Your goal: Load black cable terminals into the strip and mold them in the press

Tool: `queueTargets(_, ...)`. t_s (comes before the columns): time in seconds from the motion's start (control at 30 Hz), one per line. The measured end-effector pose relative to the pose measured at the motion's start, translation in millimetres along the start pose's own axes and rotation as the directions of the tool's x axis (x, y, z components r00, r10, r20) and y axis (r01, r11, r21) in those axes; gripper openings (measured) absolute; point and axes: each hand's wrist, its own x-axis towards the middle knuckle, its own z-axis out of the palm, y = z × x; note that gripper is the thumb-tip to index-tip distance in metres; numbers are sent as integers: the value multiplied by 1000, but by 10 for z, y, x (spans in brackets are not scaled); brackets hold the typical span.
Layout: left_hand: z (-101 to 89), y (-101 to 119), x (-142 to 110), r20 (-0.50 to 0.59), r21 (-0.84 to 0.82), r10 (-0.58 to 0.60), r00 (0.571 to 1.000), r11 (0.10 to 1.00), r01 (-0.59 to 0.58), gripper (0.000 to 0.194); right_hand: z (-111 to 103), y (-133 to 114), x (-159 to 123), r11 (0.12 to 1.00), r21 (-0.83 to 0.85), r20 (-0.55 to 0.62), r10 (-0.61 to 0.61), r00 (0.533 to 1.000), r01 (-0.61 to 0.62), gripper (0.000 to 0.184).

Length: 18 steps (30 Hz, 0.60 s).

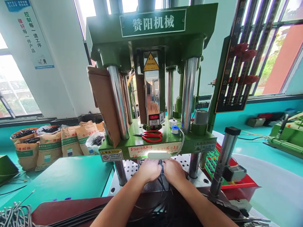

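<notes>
My left hand (151, 170) and my right hand (174, 171) are close together under the upper plate of a green press (139, 148). Both have curled fingers, closed at a dark piece between them. Thin black cables (163, 185) hang from between the hands toward my lap. What the fingertips press on is partly hidden by the hands. Just above them a white light bar (159, 155) glows on the press edge. Below the hands lies the perforated metal plate (130, 170) of the press.
Red-handled scissors (152, 136) and a blue tape roll (175, 130) lie on the press ledge. Steel columns (190, 91) flank the opening. A button panel (211, 162) stands right, beside a metal post (223, 160). Grey cables (15, 212) lie left; filled sacks (49, 145) stand behind.
</notes>
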Motion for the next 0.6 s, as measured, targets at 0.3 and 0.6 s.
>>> queueTargets(0.3,-8,89,8,20,-34,19,1000,999,-19,40,-31,-7,27,1000,27,33,-13,999,12,22)
queueTargets(0.6,115,5,144,99,-66,-42,994,997,49,39,-2,9,118,999,18,56,-36,998,35,28)
